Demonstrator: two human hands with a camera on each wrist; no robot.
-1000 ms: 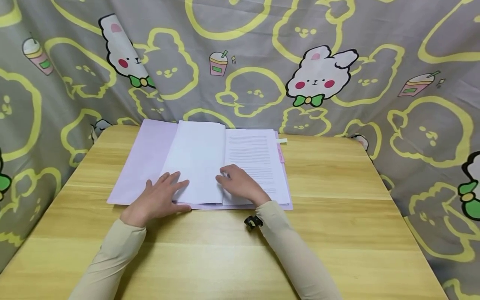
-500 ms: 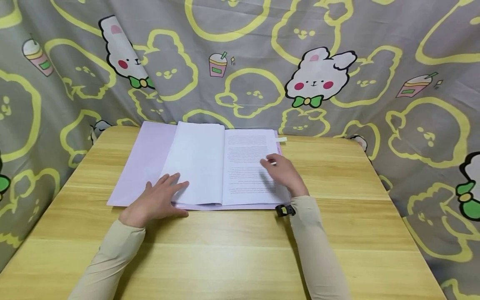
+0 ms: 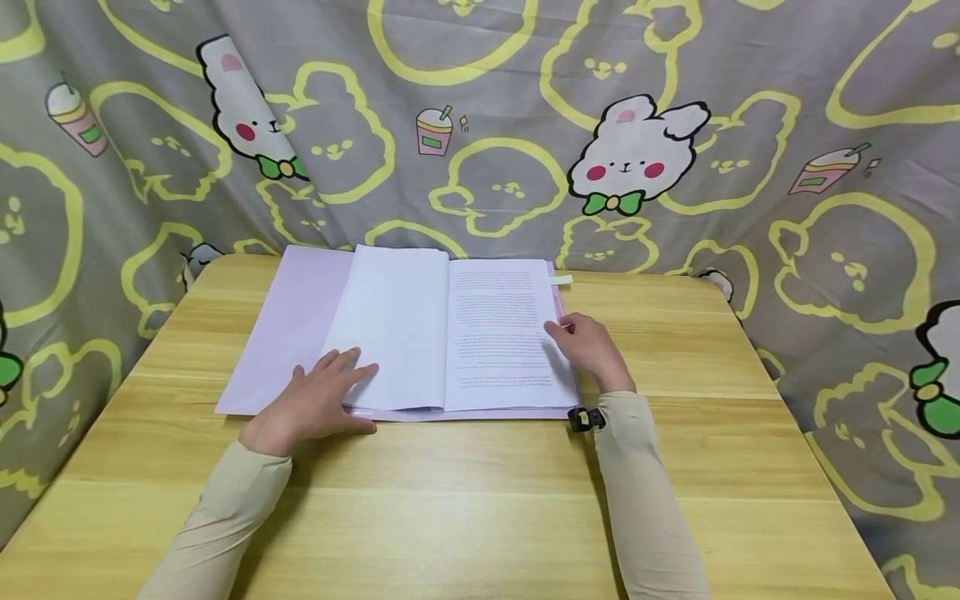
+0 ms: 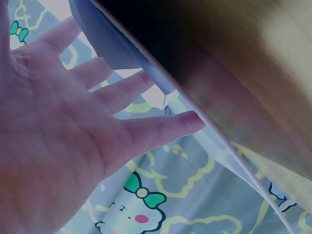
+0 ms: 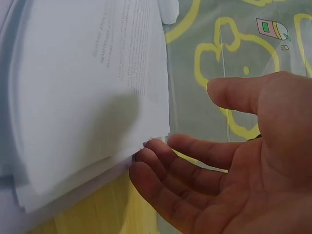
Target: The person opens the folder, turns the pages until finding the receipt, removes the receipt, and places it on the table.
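Note:
A lilac folder lies open on the wooden table, holding a stack of paper. Its left side shows a blank white page, and a printed page faces up on the right. My left hand, fingers spread, rests on the lower left of the blank page and the folder's front edge. At the right edge of the printed page is my right hand. In the right wrist view its fingertips are right at the page edges, while the thumb stands apart from the paper.
Pale and pink index tabs stick out at the folder's upper right. A grey patterned curtain hangs behind and beside the table. A black wrist camera sits on the right sleeve.
My right hand has moved from the centre fold across the printed page to its right edge. The left hand stays put on the blank page.

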